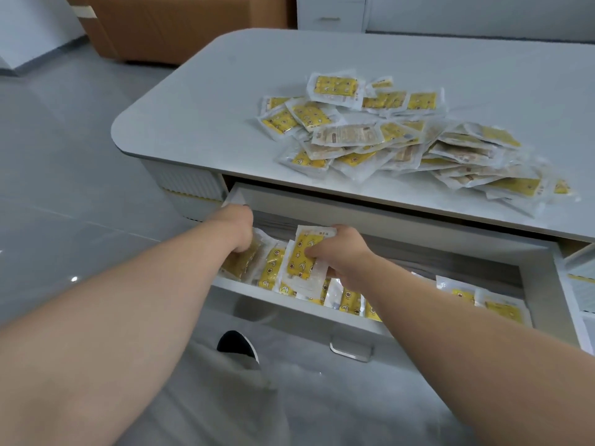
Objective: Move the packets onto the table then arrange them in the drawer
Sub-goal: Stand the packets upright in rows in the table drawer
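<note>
A heap of yellow-and-clear packets (pixel 402 136) lies on the white table (pixel 225 101). Below the tabletop the white drawer (pixel 289 304) stands pulled out, with several packets (pixel 347 299) lying along its front. My left hand (pixel 236 230) reaches into the drawer's left end, its curled fingers on packets (pixel 238 265) there. My right hand (pixel 341 249) grips a yellow packet (pixel 301 255), held upright above the drawer, thumb on its face.
A metal handle (pixel 351 347) sits on the drawer front. An orange-brown sofa (pixel 167 24) stands at the back left, white cabinets (pixel 331 11) behind the table. Grey tiled floor (pixel 64 156) spreads to the left. My light trousers (pixel 257 407) show below.
</note>
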`<state>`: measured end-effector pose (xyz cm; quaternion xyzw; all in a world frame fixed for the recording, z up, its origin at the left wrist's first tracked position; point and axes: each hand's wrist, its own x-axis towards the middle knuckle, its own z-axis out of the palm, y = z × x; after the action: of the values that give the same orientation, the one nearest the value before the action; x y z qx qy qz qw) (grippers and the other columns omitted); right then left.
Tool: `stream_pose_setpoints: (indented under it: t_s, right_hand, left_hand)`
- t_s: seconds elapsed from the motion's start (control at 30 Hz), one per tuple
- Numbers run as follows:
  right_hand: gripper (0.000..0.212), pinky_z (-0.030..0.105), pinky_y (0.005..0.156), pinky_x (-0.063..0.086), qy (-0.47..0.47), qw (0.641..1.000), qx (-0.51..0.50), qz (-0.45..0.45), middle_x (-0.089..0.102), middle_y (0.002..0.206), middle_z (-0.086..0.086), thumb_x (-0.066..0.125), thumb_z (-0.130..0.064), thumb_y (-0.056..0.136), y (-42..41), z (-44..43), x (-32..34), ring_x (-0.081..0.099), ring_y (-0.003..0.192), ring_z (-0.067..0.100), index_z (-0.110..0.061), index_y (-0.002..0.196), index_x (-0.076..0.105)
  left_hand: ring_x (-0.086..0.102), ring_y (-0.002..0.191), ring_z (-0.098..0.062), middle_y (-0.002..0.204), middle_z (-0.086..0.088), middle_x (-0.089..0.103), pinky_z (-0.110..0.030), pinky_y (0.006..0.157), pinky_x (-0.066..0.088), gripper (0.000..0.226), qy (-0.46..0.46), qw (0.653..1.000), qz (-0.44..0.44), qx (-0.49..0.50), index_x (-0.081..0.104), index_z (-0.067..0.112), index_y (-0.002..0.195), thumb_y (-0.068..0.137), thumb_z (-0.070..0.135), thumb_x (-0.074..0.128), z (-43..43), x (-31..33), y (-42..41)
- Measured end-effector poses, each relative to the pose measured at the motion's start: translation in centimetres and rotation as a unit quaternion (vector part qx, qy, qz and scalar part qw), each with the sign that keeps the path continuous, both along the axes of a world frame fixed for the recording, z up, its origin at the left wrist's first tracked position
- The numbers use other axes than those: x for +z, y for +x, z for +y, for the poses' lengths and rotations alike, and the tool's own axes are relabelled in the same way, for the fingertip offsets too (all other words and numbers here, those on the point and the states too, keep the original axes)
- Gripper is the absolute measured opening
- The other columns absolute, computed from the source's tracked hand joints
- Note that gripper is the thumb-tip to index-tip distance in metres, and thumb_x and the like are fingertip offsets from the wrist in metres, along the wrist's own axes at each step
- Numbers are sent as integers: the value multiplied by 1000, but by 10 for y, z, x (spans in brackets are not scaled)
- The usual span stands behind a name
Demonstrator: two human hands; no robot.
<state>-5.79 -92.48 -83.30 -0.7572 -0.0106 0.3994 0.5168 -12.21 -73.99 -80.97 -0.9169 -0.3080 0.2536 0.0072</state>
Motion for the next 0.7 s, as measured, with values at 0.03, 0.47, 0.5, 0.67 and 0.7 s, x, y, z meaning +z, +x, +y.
stream_pose_setpoints:
  t_s: [0.03, 0.47, 0.5, 0.67, 0.7]
  right_hand:
    - [35, 49, 80, 63, 6, 1000, -4, 9, 73, 103, 16, 75, 2, 85, 0, 2, -2, 76, 87, 29, -11, 114, 59]
    - [23, 50, 79, 63, -4, 1000, -7, 30, 76, 96, 14, 80, -2, 83, -4, 20, -8, 77, 83, 31, -7, 100, 66]
    - [26, 53, 81, 62, -6, 1000, -5, 30, 76, 97, 15, 81, -2, 82, -5, 23, -8, 76, 85, 33, -7, 102, 65]
    - [35, 51, 76, 64, -2, 999, 12, 39, 75, 100, 16, 80, 2, 82, -9, 38, -10, 77, 83, 32, -6, 109, 59]
    - [36, 50, 76, 64, -2, 999, 19, 42, 74, 101, 17, 80, 2, 82, -10, 42, -11, 76, 84, 32, -5, 110, 59]
  left_hand:
    - [60, 111, -28, 124, -11, 57, -31, 77, 50, 46, 18, 1000, 14, -14, 53, 9, 132, 86, 5, 57, 0, -2, -1]
    - [65, 103, -24, 116, 0, 67, -37, 85, 57, 63, -22, 991, 68, -115, 59, 24, 120, 65, 27, 88, 10, -18, -11]
    - [65, 105, -25, 118, 0, 66, -38, 87, 57, 66, -20, 991, 64, -118, 58, 24, 122, 64, 27, 89, 10, -17, -12]
    - [59, 120, -29, 136, -8, 59, -38, 98, 52, 85, -24, 991, 87, -96, 47, 16, 145, 72, 25, 89, 16, -1, -9]
    - [58, 122, -30, 139, -9, 57, -36, 98, 52, 80, -23, 992, 87, -90, 46, 14, 147, 78, 21, 84, 18, 5, -8]
